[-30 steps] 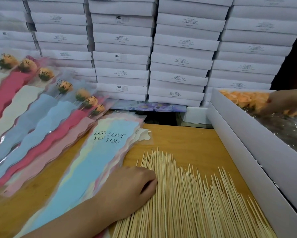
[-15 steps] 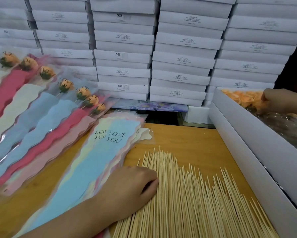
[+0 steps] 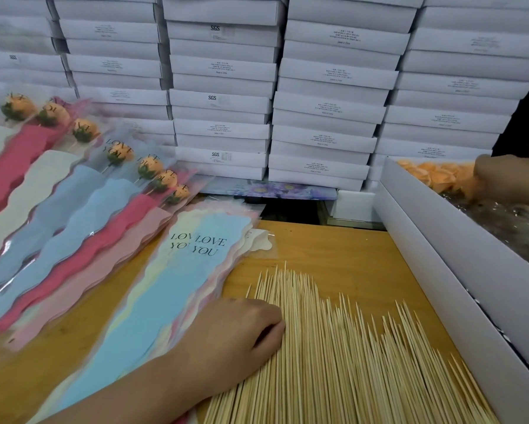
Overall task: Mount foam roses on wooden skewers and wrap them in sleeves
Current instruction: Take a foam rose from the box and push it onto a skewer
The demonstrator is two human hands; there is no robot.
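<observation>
Skewers [image 3: 349,356] of pale wood lie in a wide, loose pile on the tabletop [image 3: 333,249], points facing away from the person. The left hand [image 3: 235,335] rests knuckles-up on the pile's left edge, fingers curled under so that the tips press into the sticks. Whether it pinches one of them cannot be told. Its wrist lies across a stack of empty sleeves [image 3: 177,289], pastel blue on top and printed "LOVE YOU", which sits just beside the skewers.

The right hand [image 3: 508,175] reaches into a long white box [image 3: 440,255] along the right of the tabletop. It touches a heap of orange foam roses [image 3: 431,175] at the box's far end, but its fingers are buried among the blooms, so its grip cannot be told. Crinkled clear plastic film [image 3: 508,221] fills the nearer part of the box.

To the left, wrapped roses [image 3: 119,154] on skewers lie side by side in red, cream, blue and pink sleeves, overlapping one another. Stacked white cartons [image 3: 324,111] form a wall behind the tabletop, and a flat floral-printed package [image 3: 275,189] lies at their foot.
</observation>
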